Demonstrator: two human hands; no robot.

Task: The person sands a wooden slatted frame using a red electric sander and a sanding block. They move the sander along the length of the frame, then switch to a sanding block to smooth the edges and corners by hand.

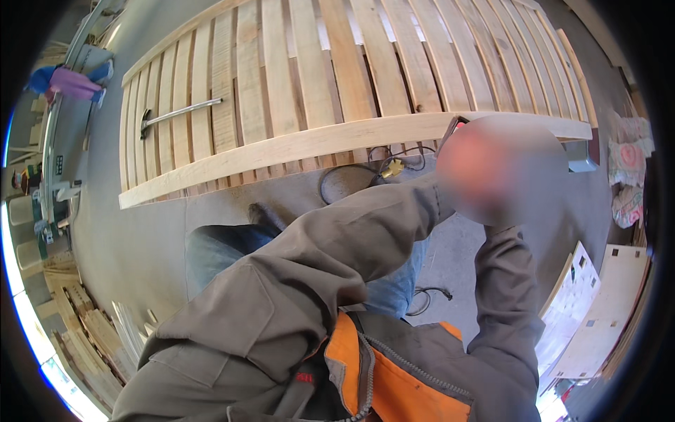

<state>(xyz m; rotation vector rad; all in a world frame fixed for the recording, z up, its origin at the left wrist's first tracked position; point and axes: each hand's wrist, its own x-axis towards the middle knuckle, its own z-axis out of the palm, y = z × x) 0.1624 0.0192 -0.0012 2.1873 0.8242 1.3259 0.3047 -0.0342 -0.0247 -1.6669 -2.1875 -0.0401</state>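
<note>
A workshop with a grey floor [140,246] surrounds a large slatted wooden frame [346,60], which lies across the upper part of the view, its long near rail [267,152] facing the person. The left hand [470,169] and the right hand [500,197] are close together by the right part of that rail. Both are blurred, so I cannot tell whether the fingers are open, closed or gripping anything. A dark thing with a red spot [450,133] shows at the edge of the blur, over the rail; its kind is unclear.

A hammer [186,111] lies on the slats at the left, its head toward the frame's left end. Below the rail, near the left sleeve, is a dark cable with a yellow piece [392,169]. Farther out, wooden boards [91,330] lie at lower left, pale panels with square holes [598,309] at lower right, and another person [74,83] is at upper left.
</note>
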